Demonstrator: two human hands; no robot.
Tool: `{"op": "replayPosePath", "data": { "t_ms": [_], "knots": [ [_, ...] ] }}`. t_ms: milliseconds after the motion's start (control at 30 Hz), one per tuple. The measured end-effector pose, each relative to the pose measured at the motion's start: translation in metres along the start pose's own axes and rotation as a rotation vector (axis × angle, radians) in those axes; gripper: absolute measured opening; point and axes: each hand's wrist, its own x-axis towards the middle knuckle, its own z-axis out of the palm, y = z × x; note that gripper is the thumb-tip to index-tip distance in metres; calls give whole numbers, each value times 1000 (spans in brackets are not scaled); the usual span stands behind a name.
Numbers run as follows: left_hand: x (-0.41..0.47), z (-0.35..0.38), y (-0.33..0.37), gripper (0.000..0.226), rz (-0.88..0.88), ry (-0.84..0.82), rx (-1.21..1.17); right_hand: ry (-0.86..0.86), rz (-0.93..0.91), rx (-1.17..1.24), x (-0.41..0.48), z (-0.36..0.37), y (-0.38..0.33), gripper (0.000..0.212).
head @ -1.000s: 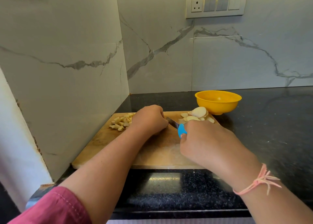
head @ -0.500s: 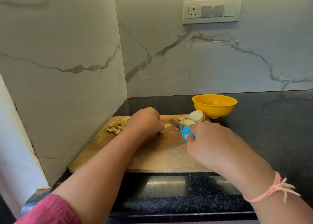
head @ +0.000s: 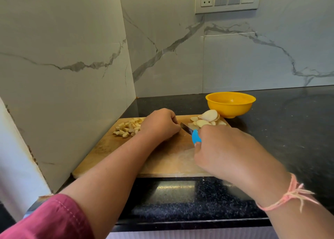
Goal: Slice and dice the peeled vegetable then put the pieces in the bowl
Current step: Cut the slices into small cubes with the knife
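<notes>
fingers [head: 205, 131] of right hand [head: 226, 152] grip the knife [head: 191, 133], slices [head: 207, 119] just beyond them.

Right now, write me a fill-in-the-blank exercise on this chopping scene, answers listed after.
The right hand grips a knife with a ____ handle.
The diced pieces lie on the cutting board, to the ____ of the left hand.
The round slices are piled next to the ____ bowl.
Missing words: blue; left; yellow.
</notes>
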Motion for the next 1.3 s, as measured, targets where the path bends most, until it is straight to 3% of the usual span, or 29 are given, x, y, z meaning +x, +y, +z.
{"op": "replayPosePath", "data": {
  "t_ms": [267, 433, 667, 1000, 1167, 1300],
  "knots": [
    [3, -5, -11, 11, -5, -13, -75, -51, 53, 38, -10, -11, 10, 33],
    [10, -8, -22, 33, -46, -29, -128, 10, 61, 106, -7, 0, 5, 35],
    [10, -8, -20, 40, -86, -10, -154, -20, 22, 63, 9, 11, -2, 35],
    [7, -6, -20, 35, -72, 41, -63, -74, -17, 38, -3, -18, 21, 32],
    [8, -12, -26, 26, -71, 119, 31, 60, 78, 46, -2, -5, 23, 33],
    [10, -18, -29, 19, -100, 191, 39, 37, 65, 18, -1, 6, 10, 23]
  ]
}}
